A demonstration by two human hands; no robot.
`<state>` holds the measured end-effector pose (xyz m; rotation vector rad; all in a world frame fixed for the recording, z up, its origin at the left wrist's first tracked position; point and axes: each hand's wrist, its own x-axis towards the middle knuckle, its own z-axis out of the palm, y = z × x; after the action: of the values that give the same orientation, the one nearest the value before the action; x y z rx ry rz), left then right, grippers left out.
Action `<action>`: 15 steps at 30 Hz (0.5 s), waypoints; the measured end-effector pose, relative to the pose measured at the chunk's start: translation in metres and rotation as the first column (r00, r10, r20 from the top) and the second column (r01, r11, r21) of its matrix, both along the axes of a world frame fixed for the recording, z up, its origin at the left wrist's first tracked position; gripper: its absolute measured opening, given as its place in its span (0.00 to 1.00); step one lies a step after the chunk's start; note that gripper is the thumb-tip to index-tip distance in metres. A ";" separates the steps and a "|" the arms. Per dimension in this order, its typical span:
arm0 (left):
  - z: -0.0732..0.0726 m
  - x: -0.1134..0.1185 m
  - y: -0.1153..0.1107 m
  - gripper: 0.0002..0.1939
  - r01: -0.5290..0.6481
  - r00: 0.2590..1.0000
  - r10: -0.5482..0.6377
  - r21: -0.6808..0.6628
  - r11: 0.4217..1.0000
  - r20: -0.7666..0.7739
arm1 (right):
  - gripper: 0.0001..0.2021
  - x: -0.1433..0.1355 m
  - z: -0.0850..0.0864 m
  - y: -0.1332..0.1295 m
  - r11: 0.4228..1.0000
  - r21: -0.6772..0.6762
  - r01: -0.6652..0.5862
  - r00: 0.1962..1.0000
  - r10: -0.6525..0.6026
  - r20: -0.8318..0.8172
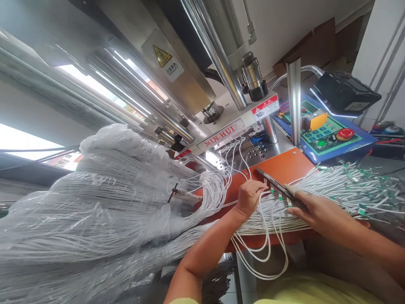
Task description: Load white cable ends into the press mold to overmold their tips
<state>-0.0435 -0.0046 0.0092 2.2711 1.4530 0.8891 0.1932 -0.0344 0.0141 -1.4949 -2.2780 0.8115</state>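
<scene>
My right hand [311, 207] grips one end of a narrow dark metal bar [274, 182], tilted above the orange worktop [284, 159]. Several cable connectors with green parts [280, 197] sit in a row along the bar's near side. At the bar's far end, my left hand [250, 196] is closed with its fingertips pinched on a white cable [269, 236]; the cable's tip is partly hidden by the fingers. Loops of white cable hang from the bar below both hands. A layer of white cables lies under the hands.
A MIN-HUI press [220, 134] stands ahead, with white cables running into its mould area. Plastic-wrapped cable bundles [104, 211] fill the left. Cable ends with green connectors [363, 185] spread at right. Beyond them is a control panel [332, 135] with a red emergency button [345, 134].
</scene>
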 end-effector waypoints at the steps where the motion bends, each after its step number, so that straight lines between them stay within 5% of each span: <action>1: -0.001 0.000 0.001 0.05 -0.007 1.000 0.007 -0.010 1.000 -0.013 | 0.19 -0.004 0.003 -0.001 1.000 -0.026 -0.015 0.996 0.018 0.087; 7: 0.003 0.005 0.013 0.05 -0.167 0.983 0.145 -0.214 0.962 -0.117 | 0.25 -0.023 0.037 -0.002 0.991 -0.114 -0.075 0.885 0.119 0.450; 10: 0.014 0.002 0.015 0.10 -0.098 0.993 0.072 -0.315 0.944 -0.095 | 0.23 -0.018 0.055 0.004 0.982 -0.143 -0.122 0.832 0.179 0.525; 13: 0.027 -0.012 0.015 0.12 0.011 0.999 0.003 -0.318 0.948 0.043 | 0.27 -0.016 0.063 0.030 0.992 0.048 -0.114 0.848 0.072 0.524; 15: 0.034 -0.028 0.020 0.10 -0.081 0.979 0.123 -0.248 0.966 0.162 | 0.28 -0.029 0.062 0.064 0.957 0.251 -0.143 0.904 0.023 0.426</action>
<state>-0.0716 0.0156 0.0429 1.9079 1.5186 0.8674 0.1638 0.0293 0.0761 -1.5619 -2.6407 0.1755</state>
